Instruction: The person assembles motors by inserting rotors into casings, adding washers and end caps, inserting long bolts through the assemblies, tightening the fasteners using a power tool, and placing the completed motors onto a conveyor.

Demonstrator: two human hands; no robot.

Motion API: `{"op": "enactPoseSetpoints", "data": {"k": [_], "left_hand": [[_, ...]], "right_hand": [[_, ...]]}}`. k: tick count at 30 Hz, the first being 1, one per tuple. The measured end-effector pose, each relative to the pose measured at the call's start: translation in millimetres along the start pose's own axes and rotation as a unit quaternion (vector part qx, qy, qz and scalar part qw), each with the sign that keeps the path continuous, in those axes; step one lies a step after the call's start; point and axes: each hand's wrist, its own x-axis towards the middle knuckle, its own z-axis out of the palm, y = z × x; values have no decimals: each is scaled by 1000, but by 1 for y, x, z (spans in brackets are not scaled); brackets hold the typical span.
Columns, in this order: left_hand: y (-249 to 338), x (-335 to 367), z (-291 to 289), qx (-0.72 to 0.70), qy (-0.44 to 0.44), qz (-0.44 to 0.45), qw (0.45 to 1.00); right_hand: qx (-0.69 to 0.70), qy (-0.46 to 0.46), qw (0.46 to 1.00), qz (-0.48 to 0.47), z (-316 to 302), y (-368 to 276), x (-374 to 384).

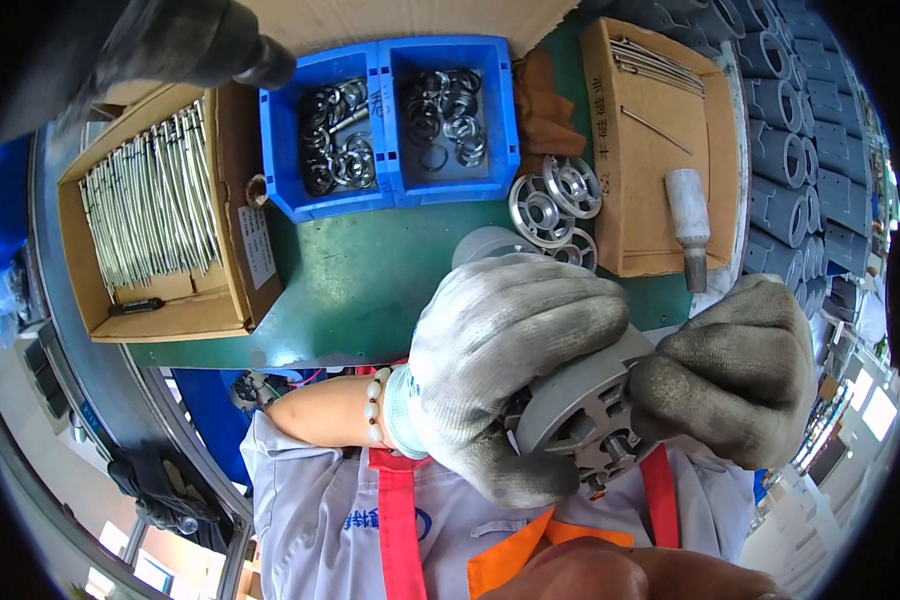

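Note:
My left hand, in a pale knit work glove, wraps round the left side of a grey metal motor housing. Fingers of my right hand, in a dirtier grey glove, close on its right side. The housing is tilted close to my chest, its openwork end face turned toward me. A short metal shaft pokes from the middle of that face. Just beyond my left hand, a round grey disc lies on the green bench, partly covered by the glove. My fingers hide much of the housing.
Silver spoked flanges lie beyond my hands. Two blue bins hold metal rings. A left cardboard box is filled with thin rods; a right one has fewer, plus a grey cylinder. Grey housings are stacked far right.

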Motion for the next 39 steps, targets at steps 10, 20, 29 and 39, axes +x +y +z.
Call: {"op": "enactPoseSetpoints", "data": {"k": [10,20,29,39], "left_hand": [[-4,0,-7,-2,-9,-9,1000],[12,-11,3,68,28,-55,996],[17,-18,26,26,88,-115,989],[2,-18,15,127,133,-10,983]], "right_hand": [[16,-16,1000,-2,0,8,10],[144,-113,983,-2,-29,23,73],[453,-9,891,-19,55,-50,189],[773,-65,625,88,-23,-64,86]]}}
